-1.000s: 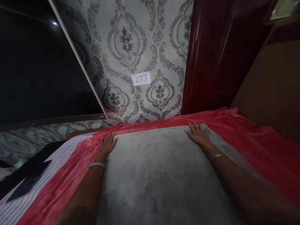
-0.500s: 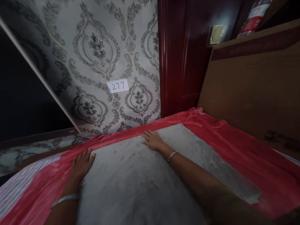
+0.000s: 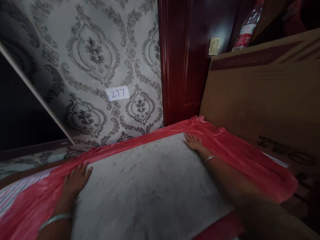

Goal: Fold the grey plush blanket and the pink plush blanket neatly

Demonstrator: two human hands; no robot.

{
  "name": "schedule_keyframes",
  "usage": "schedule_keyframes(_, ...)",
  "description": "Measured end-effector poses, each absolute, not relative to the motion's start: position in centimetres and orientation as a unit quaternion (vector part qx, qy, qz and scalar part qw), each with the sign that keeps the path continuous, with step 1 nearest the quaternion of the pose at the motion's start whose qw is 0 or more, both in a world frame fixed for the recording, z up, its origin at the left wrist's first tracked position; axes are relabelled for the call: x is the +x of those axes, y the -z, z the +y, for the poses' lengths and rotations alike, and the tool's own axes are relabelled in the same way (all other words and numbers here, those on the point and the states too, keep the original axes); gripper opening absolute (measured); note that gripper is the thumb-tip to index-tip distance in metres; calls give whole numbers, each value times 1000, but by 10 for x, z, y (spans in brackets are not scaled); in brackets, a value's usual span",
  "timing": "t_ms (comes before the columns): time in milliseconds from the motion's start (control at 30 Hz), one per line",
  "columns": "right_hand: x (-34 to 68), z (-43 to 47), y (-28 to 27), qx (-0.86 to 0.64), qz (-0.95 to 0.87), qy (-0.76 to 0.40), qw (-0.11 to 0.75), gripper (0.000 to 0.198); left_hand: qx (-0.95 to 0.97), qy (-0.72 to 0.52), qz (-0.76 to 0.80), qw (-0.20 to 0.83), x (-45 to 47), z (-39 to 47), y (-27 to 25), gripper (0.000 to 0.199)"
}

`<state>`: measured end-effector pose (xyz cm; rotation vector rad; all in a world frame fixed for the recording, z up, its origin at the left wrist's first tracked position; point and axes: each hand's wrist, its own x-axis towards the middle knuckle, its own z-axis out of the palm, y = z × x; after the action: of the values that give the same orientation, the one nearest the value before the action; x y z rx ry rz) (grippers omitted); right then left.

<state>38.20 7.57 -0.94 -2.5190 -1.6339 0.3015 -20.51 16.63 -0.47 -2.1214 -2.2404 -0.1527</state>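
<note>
A large grey, mottled flat sheet (image 3: pixel 147 180) lies spread on a red plush blanket (image 3: pixel 240 156). Its exact kind I cannot tell. My left hand (image 3: pixel 77 177) rests flat at the sheet's far left corner, fingers stretched out and partly over the blanket. At the far right corner lies my right hand (image 3: pixel 193 142), palm down with fingers apart, touching the sheet's edge and the blanket beside it. Neither hand grips anything. My right forearm hides part of the sheet's right edge.
Patterned wallpaper (image 3: pixel 95 76) with a paper label (image 3: pixel 118 93) reading 277 rises behind the blanket. A dark red wood panel (image 3: pixel 180 66) and a large cardboard box (image 3: pixel 260 90) stand at the right. A plastic bottle (image 3: pixel 246 35) shows behind the box's top edge.
My right hand has moved right, from the middle of the sheet's far edge to its far right corner. My left hand stays at the left corner. The view has turned slightly right.
</note>
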Motion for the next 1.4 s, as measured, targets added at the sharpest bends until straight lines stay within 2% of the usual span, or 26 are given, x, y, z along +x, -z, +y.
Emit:
schedule_keyframes(233,314,27,-2,-771,-623,-79,100,63,-702,61,-702,99,-192,154,-16,70)
schedule_keyframes(367,262,9,8,-692,-708,-87,114,62,-796,100,-593,66,-117,115,-24,67)
schedule_keyframes(467,250,3,15,-677,-721,-89,118,64,-875,58,-479,20,-55,65,-8,68)
schedule_keyframes(667,304,-9,18,-754,-644,-63,116,64,-880,18,-473,38,-19,8,20,61)
schedule_keyframes(900,367,-43,30,-808,-578,-40,105,63,-886,42,-458,58,-22,11,17,59)
schedule_keyframes(1167,395,-88,44,-794,-600,-48,83,65,-896,124,-418,86,-27,11,29,54)
schedule_keyframes(1400,396,-133,38,-806,-586,-40,81,61,-897,80,-432,53,-34,2,22,57)
